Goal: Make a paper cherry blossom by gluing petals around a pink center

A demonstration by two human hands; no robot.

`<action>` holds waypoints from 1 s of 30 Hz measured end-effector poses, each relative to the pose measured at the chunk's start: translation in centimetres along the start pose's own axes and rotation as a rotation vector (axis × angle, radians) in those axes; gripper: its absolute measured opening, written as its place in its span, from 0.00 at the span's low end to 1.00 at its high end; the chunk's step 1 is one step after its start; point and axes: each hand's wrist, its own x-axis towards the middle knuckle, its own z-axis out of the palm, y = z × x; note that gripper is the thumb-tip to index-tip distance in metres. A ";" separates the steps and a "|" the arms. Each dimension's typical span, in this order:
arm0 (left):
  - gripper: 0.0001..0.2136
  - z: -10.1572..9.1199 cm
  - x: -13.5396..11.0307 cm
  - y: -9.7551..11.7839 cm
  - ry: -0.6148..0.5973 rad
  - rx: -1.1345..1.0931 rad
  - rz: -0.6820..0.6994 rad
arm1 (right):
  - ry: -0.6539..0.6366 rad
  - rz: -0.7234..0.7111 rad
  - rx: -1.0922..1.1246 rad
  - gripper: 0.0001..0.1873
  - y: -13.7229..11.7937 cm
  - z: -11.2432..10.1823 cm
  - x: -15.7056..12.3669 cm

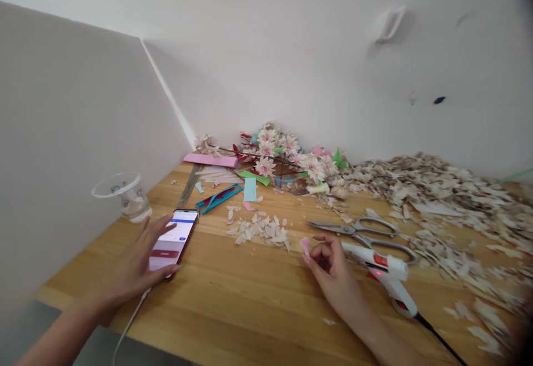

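Observation:
My left hand [139,260] reaches over a lit smartphone [180,232] lying on the table. Its fingers are spread over the screen and the thumb is at the phone's near right edge. A white cable runs from the phone's lower end. My right hand [333,269] pinches a small pink piece [305,245], gathered narrow at the bottom like a paper flower centre. A white hot glue gun [381,266] with a red light lies just right of that hand. Behind it are metal scissors [362,230]. Loose pale petals [264,230] form a small pile between my hands.
Pale flowers on stems [268,152] lie along the wall. A large heap of dried petals [449,199] covers the right side. A clear plastic cup [135,205] stands at the left edge. Blue strips [219,198] and a pink paper roll [210,160] lie at the back left.

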 end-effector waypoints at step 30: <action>0.17 5.9 4.4 16.9 -0.126 -0.724 -0.150 | -0.018 -0.032 0.121 0.20 -0.4 1.0 -0.7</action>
